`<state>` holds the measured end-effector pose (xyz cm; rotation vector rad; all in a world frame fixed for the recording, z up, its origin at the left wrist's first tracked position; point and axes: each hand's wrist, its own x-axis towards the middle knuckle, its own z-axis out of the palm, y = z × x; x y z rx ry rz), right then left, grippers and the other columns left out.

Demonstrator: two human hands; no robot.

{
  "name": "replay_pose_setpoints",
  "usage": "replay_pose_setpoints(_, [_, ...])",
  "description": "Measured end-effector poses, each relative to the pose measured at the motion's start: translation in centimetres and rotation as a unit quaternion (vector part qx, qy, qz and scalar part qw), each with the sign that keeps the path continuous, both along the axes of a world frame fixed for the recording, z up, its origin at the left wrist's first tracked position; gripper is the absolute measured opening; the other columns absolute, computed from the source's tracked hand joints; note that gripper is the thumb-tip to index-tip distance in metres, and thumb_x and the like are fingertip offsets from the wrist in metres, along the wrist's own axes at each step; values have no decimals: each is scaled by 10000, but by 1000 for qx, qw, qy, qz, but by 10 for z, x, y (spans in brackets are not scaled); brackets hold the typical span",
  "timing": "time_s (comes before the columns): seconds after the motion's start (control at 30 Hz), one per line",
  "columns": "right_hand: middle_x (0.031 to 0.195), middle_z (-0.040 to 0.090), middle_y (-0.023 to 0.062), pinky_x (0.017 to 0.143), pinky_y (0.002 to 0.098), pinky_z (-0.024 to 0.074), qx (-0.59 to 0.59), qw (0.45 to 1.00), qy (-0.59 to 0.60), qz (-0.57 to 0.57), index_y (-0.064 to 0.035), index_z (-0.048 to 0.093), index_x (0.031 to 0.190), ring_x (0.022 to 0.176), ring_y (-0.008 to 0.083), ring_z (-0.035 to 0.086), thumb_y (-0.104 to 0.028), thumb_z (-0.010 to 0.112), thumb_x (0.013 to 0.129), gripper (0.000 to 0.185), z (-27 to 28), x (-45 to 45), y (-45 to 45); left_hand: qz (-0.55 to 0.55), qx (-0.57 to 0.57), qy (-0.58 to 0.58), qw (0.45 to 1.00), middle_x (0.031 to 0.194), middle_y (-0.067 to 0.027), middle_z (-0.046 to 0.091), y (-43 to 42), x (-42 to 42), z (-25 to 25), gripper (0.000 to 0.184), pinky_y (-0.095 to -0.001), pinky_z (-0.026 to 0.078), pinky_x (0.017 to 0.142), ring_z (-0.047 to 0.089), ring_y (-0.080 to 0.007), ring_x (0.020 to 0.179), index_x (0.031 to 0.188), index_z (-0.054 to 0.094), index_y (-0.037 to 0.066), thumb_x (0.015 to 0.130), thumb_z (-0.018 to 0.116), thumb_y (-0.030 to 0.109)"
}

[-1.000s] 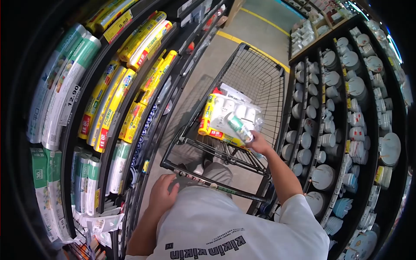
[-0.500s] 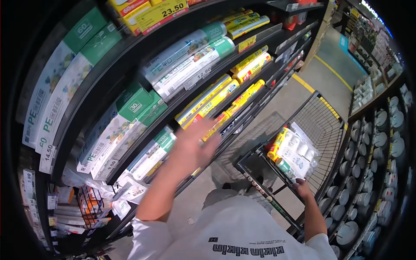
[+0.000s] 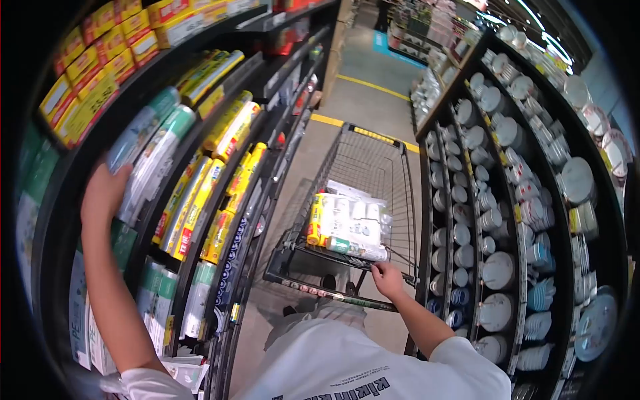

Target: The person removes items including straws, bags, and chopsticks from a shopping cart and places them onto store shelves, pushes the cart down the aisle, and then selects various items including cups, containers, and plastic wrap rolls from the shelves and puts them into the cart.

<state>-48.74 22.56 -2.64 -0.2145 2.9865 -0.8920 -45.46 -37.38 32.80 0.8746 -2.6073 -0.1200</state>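
Note:
My left hand [image 3: 107, 190] is at the shelf on the left, at the near end of a long blue-green cling film box [image 3: 142, 129]. Its thumb lies over the box end and the other fingers are partly hidden, so the hand appears closed around it. A similar green-and-white box [image 3: 160, 157] lies right beside it. My right hand [image 3: 387, 280] is closed on the near rim of the shopping cart [image 3: 402, 200]. Inside the cart are a yellow package [image 3: 315, 220], a clear pack of white items [image 3: 360, 217] and a green-and-white roll [image 3: 357, 249].
Yellow boxes [image 3: 200, 207] fill the shelves ahead of my left arm, with more red-and-yellow boxes [image 3: 100, 53] above. Shelves of white bowls and plates [image 3: 497, 270] stand close along the cart's right side. Grey floor [image 3: 373, 100] with yellow lines runs ahead.
My left hand has moved from in front of the shelf onto the blue-green cling film box. The view has turned right, bringing more of the dish shelves in. My right hand stays on the cart.

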Motion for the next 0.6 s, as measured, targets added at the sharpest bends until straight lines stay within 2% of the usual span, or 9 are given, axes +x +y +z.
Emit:
replay_pose_setpoints(0.1, [936,709,197,753,421,538,-44,999,7,-23,-20,719,972,867,354,687,-312,674,906,303,-9,1,4,24,-70,5,997,1315,-243,596,76,16,12,576,-430,458,1010,579,-379,1222,1408,512,41,927,654,324])
replay_pose_setpoints(0.2, [1017,713,185,820,373,548,-108,991,-35,-70,-1,706,1052,930,297,694,-258,740,839,335,-17,-4,8,-165,-125,126,970,1165,-214,645,111,31,-28,506,-452,473,948,611,-405,1085,1301,571,0,849,730,162])
replay_pose_setpoints(0.23, [985,713,162,827,359,540,-188,978,-40,-83,18,698,1061,927,259,682,-247,752,839,350,-38,-11,17,-221,-99,109,964,1160,-213,647,129,30,-37,521,-458,476,939,612,-411,1073,1286,580,1,814,750,142])
replay_pose_setpoints(0.27, [1036,699,137,850,365,536,-236,958,-110,-124,28,650,1155,976,244,663,-220,778,824,433,-36,-18,21,-273,-74,96,954,1155,-212,649,148,28,-45,538,-463,479,930,613,-417,1060,1271,588,1,780,770,123])
replay_pose_setpoints(0.33, [1214,633,146,900,364,522,-315,934,-82,-149,11,559,1288,1101,226,611,-187,801,806,574,-11,-31,14,-338,-4,19,941,1131,-216,649,183,16,-66,556,-462,476,908,608,-407,1049,1245,599,4,740,794,131])
replay_pose_setpoints(0.4, [1295,582,151,993,385,467,-280,955,-15,-93,-19,500,1339,1198,236,564,-128,797,784,639,38,-39,-4,-439,89,35,893,1071,-189,656,213,-4,-105,536,-479,470,872,613,-391,998,1176,614,22,696,815,149])
replay_pose_setpoints(0.43, [1336,557,153,1039,395,439,-262,963,19,-66,-34,470,1364,1246,241,541,-99,796,772,679,61,-42,-15,-457,109,-24,883,1055,-179,654,226,-16,-129,536,-475,465,868,614,-379,986,1164,613,23,691,823,163])
replay_pose_setpoints(0.53, [1383,515,178,1112,472,365,-60,972,160,158,-51,470,1376,1312,315,484,-136,831,688,782,106,-50,-35,-501,119,-146,845,995,-145,643,278,-39,-184,535,-456,449,846,610,-349,952,1128,617,32,673,841,198])
replay_pose_setpoints(0.6, [1369,521,153,1133,538,331,6,964,75,253,-83,481,1403,1324,347,470,-175,846,626,863,116,-52,-47,-549,119,-108,821,968,-130,633,310,-48,-216,561,-446,443,824,604,-329,940,1150,621,37,665,846,210])
